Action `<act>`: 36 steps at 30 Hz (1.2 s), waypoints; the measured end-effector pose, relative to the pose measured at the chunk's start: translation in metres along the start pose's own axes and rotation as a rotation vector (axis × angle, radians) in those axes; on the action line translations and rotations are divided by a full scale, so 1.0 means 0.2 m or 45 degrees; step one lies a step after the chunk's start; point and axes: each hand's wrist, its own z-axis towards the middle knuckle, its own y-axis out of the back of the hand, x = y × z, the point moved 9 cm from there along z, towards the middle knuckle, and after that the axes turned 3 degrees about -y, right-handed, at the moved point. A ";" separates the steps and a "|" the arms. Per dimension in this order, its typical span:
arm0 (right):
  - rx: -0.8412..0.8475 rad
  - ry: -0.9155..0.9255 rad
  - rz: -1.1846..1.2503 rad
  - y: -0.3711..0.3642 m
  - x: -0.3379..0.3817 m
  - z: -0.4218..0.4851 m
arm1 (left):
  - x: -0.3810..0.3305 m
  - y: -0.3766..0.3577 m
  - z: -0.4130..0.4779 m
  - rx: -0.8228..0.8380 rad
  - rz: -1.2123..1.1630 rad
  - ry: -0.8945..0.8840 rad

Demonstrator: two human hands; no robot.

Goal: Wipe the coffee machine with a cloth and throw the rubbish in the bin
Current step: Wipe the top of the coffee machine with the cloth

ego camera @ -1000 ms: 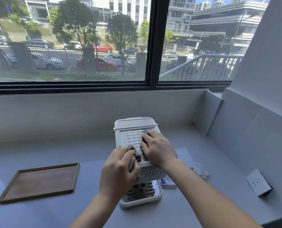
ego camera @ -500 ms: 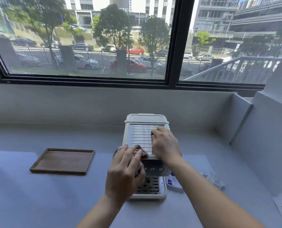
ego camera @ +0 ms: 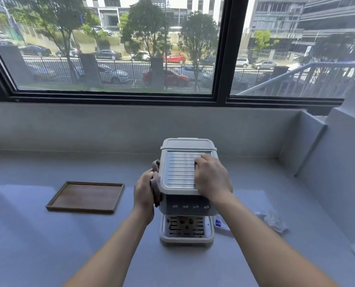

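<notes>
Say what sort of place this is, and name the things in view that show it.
Probably a ground-floor office or café coffee corner: a coffee machine stands on a grey counter beneath a wide window facing a street of parked cars.

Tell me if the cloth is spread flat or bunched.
Bunched: the cloth is crumpled in the left hand against the coffee machine.

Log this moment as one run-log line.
step: wiping left side | left hand: holds cloth against coffee machine | right hand: rests on machine top | rubbish: on counter right of machine, not binned
</notes>
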 end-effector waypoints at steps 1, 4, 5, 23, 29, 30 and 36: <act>0.000 -0.004 0.001 0.00 0.00 0.00 | 0.03 0.01 -0.05 -0.037 -0.045 -0.018; -0.015 -0.023 -0.011 0.00 0.00 -0.01 | 0.09 0.02 -0.22 -0.229 -0.091 -0.088; -0.023 -0.026 -0.009 0.00 0.00 -0.01 | 0.09 0.02 -0.28 -0.301 -0.016 -0.130; 0.097 0.031 1.718 0.13 0.05 -0.74 | -0.19 -0.30 -0.74 0.092 -0.063 -0.315; -0.106 -0.416 2.185 0.07 -0.20 -0.78 | -0.40 -0.50 -0.75 0.495 0.557 -0.933; -0.253 -0.464 2.188 0.09 -0.27 -0.77 | -0.43 -0.48 -0.72 0.454 0.838 -1.193; -0.517 -0.475 1.660 0.11 -0.36 -0.58 | -0.32 -0.45 -0.27 0.347 1.932 -1.030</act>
